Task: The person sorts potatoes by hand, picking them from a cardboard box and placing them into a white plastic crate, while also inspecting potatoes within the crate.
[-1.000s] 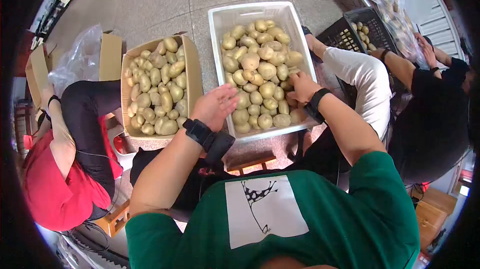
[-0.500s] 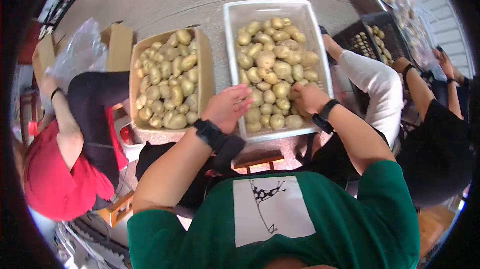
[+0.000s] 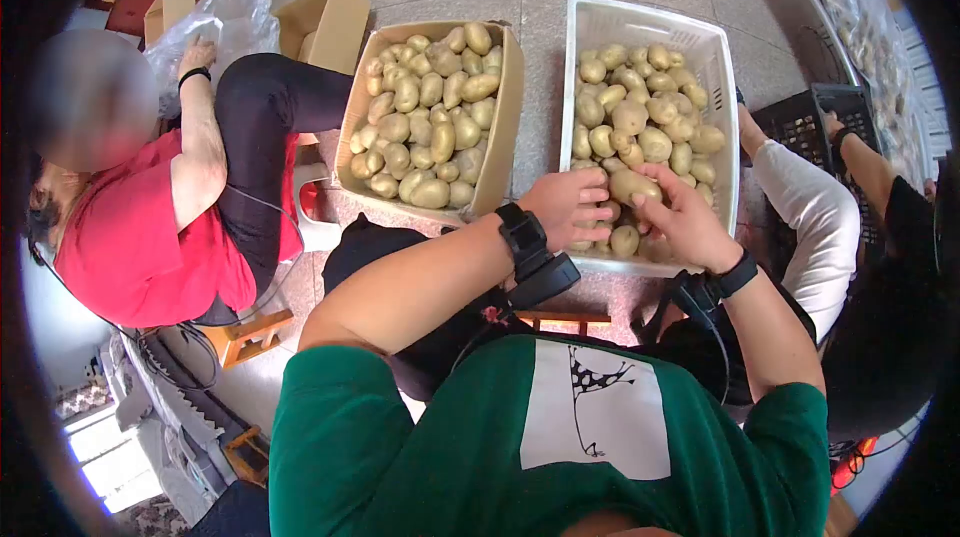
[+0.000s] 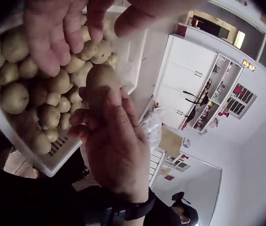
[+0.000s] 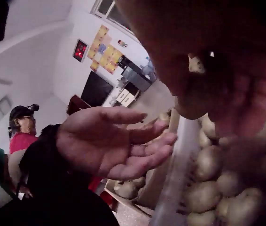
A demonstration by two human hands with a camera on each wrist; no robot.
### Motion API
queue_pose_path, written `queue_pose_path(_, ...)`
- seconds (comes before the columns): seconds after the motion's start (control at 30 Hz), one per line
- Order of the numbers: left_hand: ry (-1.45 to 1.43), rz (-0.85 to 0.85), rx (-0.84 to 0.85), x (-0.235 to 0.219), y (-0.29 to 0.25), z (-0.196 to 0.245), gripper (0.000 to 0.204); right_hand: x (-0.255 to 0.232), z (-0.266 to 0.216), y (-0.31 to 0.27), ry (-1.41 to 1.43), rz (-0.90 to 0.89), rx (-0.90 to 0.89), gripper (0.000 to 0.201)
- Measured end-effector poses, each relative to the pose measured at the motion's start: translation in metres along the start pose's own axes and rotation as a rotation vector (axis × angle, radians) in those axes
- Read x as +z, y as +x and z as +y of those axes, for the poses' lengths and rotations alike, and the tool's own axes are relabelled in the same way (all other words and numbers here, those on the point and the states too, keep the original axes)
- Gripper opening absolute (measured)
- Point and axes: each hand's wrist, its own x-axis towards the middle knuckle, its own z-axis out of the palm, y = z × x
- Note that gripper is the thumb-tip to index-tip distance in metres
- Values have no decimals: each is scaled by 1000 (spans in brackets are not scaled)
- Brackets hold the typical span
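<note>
In the head view my right hand point(image 3: 690, 222) grips a long, pale brown potato point(image 3: 635, 185) between thumb and fingers, above the near part of a white plastic crate point(image 3: 729, 137). My left hand point(image 3: 572, 209) is over the crate's near left corner, palm turned toward that potato, its fingers loosely extended and holding nothing. Seen from the left wrist, the potato point(image 4: 101, 84) stands up out of the right hand point(image 4: 119, 153), just below the left hand's fingers. Many loose potatoes point(image 3: 655, 144) fill the crate. From the right wrist, the left hand point(image 5: 116, 143) shows an open palm.
Left of the crate stands a cardboard box point(image 3: 508, 117) full of potatoes. A person in a red shirt point(image 3: 150, 237) sits at the left, beside a plastic bag point(image 3: 235, 22) and an open carton point(image 3: 335, 32). On the right, another person's arm reaches to a black crate point(image 3: 840, 102).
The right hand has come up from among the potatoes with one potato in its grip. The left hand stays beside it, still open. The head view has turned left, so the boxes appear further right.
</note>
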Motion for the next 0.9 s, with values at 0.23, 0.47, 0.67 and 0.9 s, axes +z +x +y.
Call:
queue_pose_path(0.23,-16,-67,-10,-12,2,-3,22,15,-25,-26,65,-217,-83,35)
queue_pose_path(0.47,-36,-8,181,-54,3,5,20,15,-8,-35,21,-136,-89,27)
queue_pose_path(0.67,-116,180,228,-100,-16,16,14,13,-2,-40,-124,-66,-138,24)
queue_pose_path(0.9,-272,490,446,-179,-15,19,22,17,-5,-49,-281,-26,-201,24)
